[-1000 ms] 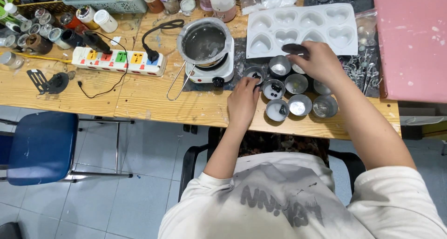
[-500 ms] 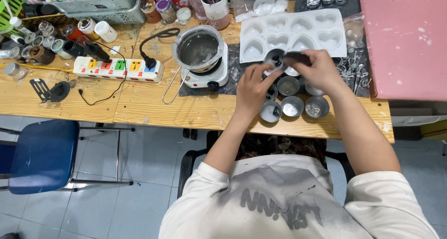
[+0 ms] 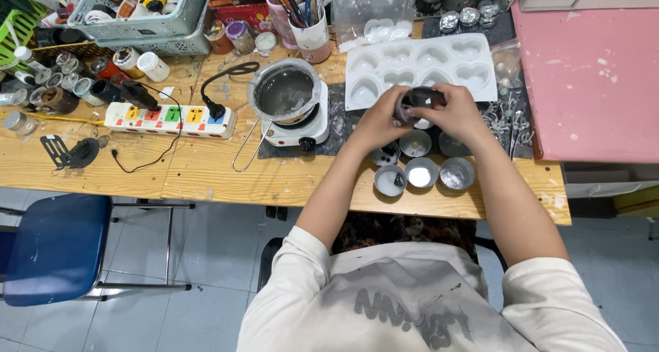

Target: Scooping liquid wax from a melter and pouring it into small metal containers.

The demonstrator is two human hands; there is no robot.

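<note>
Bare wood L of hotplate [image 3: 296, 122]; tins [image 3: 420, 172] crowd table edge.

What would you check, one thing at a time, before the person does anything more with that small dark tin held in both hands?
1. Hold on the small dark round tin: ok, left hand and right hand both grip it above the table.
2. Tin contents: cannot tell, the opening is hidden by the fingers.
3. Landing space among the small silver round tins: not ok, they crowd the wooden table near its front edge.
4. White heart-shaped mould tray: ok, lies flat behind the hands.
5. Metal pot on the small white hotplate: cannot tell if hot; it sits beside the left forearm.
</note>
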